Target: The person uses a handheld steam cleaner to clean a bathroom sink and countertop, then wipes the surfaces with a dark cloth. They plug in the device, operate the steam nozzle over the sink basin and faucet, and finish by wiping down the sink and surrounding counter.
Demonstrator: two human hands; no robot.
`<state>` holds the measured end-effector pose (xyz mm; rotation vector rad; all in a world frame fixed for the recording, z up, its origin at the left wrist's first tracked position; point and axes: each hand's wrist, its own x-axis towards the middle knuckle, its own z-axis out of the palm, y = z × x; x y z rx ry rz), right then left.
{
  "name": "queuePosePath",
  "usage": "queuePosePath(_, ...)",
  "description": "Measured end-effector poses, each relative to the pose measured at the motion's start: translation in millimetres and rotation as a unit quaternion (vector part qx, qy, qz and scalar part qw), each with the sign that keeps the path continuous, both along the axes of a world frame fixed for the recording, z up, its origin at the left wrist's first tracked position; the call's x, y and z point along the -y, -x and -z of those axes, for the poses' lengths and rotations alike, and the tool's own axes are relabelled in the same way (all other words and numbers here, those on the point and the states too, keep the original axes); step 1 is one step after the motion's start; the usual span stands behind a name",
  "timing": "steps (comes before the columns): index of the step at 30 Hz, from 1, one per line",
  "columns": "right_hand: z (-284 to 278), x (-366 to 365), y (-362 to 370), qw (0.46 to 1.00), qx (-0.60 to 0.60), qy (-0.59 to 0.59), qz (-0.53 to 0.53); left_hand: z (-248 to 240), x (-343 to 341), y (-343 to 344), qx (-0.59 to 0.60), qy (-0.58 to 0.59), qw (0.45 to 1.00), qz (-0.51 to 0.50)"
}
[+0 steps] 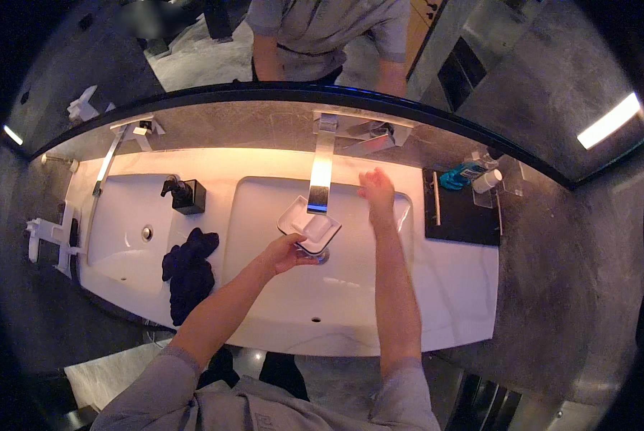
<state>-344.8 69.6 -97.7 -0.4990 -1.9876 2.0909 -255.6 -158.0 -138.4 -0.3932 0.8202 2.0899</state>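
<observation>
Your left hand [287, 253] has its grip closed on a white soap dish [309, 226], held over the middle of the basin [350, 287] under the spout [320, 179]. Your right hand [376, 188] hovers open and empty near the basin's far rim. A dark cloth [187, 271] drapes the desk's near edge, left.

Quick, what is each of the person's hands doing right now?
Left hand: closed on the edge of a white rectangular soap dish, held over the white basin.
Right hand: open, holding nothing, raised beside the flat metal tap spout.
</observation>
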Motion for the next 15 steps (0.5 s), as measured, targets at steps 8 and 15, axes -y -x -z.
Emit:
queuePosePath(8, -25, 13, 38, 0.981, -0.03, 0.124, -0.145, 30, 15, 5, 0.009, -0.013, 1.0, 0.003)
queuePosePath(15, -27, 1, 32, 0.962, 0.001, 0.205, -0.183, 58, 0, 14, 0.054, 0.056, 0.995, 0.056)
